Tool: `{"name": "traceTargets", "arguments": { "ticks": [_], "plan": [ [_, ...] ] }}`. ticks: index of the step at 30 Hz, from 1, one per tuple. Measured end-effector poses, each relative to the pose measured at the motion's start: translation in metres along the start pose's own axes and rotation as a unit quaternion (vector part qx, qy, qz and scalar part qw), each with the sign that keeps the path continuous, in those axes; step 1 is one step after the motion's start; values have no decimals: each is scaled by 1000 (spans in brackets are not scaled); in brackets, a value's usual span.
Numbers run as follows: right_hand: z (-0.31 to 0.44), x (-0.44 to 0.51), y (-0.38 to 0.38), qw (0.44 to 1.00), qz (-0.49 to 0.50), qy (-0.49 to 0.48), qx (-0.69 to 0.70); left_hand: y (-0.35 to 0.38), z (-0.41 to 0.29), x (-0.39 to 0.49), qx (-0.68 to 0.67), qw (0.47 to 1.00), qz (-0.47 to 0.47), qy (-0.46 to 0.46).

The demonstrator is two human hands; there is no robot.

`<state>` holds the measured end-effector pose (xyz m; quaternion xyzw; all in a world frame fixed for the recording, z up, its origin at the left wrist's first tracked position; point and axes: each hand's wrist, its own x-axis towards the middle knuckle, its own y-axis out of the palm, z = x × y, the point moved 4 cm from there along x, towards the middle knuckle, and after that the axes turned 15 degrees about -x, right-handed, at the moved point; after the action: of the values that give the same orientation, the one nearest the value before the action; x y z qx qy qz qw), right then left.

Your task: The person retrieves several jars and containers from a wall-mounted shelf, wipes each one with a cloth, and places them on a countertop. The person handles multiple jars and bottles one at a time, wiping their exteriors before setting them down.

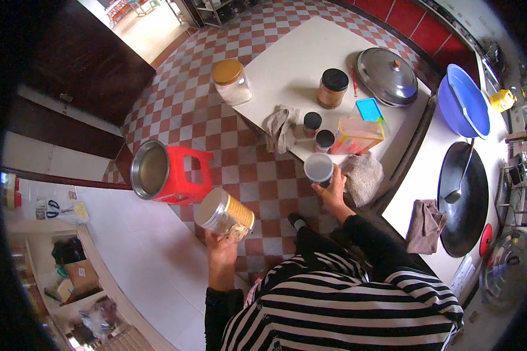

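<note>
My left hand (222, 245) grips a clear jar (229, 216) with a yellow label and a pale lid. Light brown pieces show through its lower side. In my right hand (332, 191) is a smaller jar (318, 167) with a whitish round end facing up and a dark lower part. It is held just off the near corner of the white table (298, 52). Close beyond it stand two small jars with black lids, one nearer (324, 139) and one farther (312, 123). A box (358, 135) lies beside them, and a beige cloth (362, 177) hangs over the edge.
A larger black-lidded jar (332, 90), an orange-lidded jar (232, 83), a steel lid (387, 77) and a grey cloth (281, 127) are on the table. At left a red stool (186, 173) bears a metal basin (150, 170). The right counter holds a wok (461, 206) and blue basin (463, 103).
</note>
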<state>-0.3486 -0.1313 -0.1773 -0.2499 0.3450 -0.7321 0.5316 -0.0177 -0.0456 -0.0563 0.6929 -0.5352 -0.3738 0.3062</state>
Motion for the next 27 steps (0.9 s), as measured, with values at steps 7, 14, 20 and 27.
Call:
{"name": "traceTargets", "arguments": {
  "ticks": [7, 14, 20, 27],
  "plan": [
    [-23, 17, 19, 985, 46, 104, 127, 35, 41, 48, 43, 997, -5, -61],
    [-4, 35, 38, 989, -28, 60, 130, 39, 43, 101, 95, 989, 28, -113],
    [12, 58, 59, 962, -59, 117, 239, 25, 48, 176, 149, 978, 46, -138],
    [12, 90, 89, 923, -118, 212, 300, 46, 81, 277, 198, 957, 122, -172]
  ]
}}
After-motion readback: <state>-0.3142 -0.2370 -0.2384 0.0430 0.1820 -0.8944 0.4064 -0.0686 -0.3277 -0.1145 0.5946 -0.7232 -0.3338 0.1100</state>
